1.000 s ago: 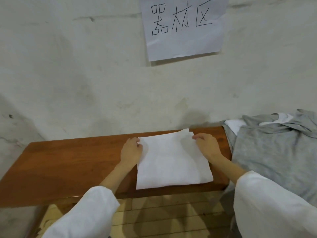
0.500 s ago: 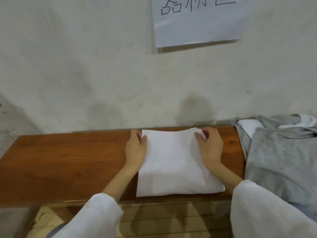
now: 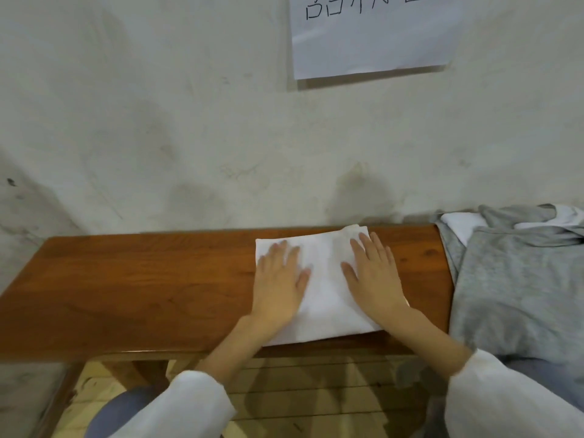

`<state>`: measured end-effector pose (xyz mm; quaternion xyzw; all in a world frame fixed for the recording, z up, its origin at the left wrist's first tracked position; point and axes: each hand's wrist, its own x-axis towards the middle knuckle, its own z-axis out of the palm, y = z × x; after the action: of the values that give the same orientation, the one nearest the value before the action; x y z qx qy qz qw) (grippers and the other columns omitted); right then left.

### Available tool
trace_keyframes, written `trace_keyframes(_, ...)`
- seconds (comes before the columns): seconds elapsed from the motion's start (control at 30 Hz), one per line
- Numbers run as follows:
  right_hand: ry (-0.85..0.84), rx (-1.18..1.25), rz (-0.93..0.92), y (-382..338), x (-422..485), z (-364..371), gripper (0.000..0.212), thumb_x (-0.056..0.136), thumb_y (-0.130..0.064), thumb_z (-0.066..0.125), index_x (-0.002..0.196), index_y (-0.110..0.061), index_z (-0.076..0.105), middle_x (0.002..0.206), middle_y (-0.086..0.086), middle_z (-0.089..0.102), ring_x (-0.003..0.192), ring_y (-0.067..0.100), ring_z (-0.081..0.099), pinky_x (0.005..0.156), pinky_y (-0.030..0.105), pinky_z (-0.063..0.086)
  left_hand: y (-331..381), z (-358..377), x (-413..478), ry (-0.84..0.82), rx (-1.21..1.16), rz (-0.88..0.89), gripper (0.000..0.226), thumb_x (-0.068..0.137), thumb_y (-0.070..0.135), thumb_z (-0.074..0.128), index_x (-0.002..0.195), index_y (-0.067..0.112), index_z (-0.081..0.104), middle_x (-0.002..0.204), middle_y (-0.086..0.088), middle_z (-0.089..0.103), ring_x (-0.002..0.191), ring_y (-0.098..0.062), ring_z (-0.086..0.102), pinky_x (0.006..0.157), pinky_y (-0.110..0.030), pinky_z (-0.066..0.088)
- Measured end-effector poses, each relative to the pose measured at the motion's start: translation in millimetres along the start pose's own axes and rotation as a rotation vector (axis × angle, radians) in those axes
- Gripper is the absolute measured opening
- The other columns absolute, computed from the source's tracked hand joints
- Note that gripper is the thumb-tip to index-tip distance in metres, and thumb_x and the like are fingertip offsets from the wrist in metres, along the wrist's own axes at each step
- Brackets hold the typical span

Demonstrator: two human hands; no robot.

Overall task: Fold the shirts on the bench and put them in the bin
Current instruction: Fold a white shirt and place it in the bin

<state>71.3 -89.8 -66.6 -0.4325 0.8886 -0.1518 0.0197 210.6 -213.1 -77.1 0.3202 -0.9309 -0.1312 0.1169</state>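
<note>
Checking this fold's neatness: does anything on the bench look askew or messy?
The white shirt lies slightly crooked to the bench edge, its far right corner bunched. The grey shirts at the right end sit in a loose unfolded heap.

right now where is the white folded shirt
In the head view the white folded shirt lies on the right half of the bench, flat under the left hand and right hand, with the grey shirts heaped just to its right.

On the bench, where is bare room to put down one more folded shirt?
Widest free patch: bare bench top from its left end to the left hand on the white shirt. A narrow bare strip lies between the right hand and the grey shirts. They crowd the right end.
</note>
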Motion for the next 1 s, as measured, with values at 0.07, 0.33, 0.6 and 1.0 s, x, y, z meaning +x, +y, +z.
trace_keyframes(0.07, -0.113, -0.106, -0.015, 8.2, -23.2, 6.1, 0.083, 0.087, -0.065, -0.009, 0.152, -0.016, 0.007, 0.16, 0.004, -0.002, 0.147, 0.023, -0.007, 0.115, 0.039, -0.007, 8.8, 9.6, -19.9, -0.168, 0.091, 0.054, 0.077, 0.086, 0.064, -0.009, 0.152, 0.028, 0.005, 0.16, -0.001, -0.005, 0.147, -0.02, -0.008, 0.116, -0.04, -0.01)
trace_keyframes(0.33, -0.216, 0.024, 0.167, 14.5, -36.6, 1.8, 0.078, 0.092, -0.064, 0.018, 0.151, -0.018, -0.003, 0.16, 0.003, -0.003, 0.147, 0.023, 0.0, 0.119, 0.041, 0.007, 2.1, 13.0, -37.2, -0.204, 0.254, -0.113, 0.086, 0.072, 0.072, -0.019, 0.148, 0.032, -0.019, 0.156, -0.003, -0.025, 0.144, -0.028, -0.019, 0.109, -0.045, -0.019)
trace_keyframes(0.6, -0.244, 0.355, 0.535, 23.5, -57.3, -26.0, 0.061, 0.089, -0.051, 0.056, 0.13, -0.01, 0.039, 0.127, 0.009, 0.052, 0.109, 0.023, 0.054, 0.088, 0.031, 0.044, 8.0, 5.4, -71.9, -0.318, 0.247, 0.097, 0.075, 0.083, 0.072, -0.003, 0.148, 0.037, -0.014, 0.156, 0.005, -0.025, 0.143, -0.021, -0.023, 0.114, -0.046, -0.016)
trace_keyframes(1.0, -0.086, 0.873, 0.613, 9.8, -55.6, -38.5, 0.052, 0.092, -0.02, 0.06, 0.131, -0.018, 0.025, 0.112, 0.003, 0.043, 0.093, 0.02, 0.053, 0.065, 0.029, 0.056, -9.8, -32.6, -38.8, -0.353, -0.241, -0.614, 0.035, 0.086, 0.048, 0.06, 0.099, 0.016, 0.054, 0.114, -0.007, 0.061, 0.087, -0.017, 0.057, 0.081, -0.029, 0.05)
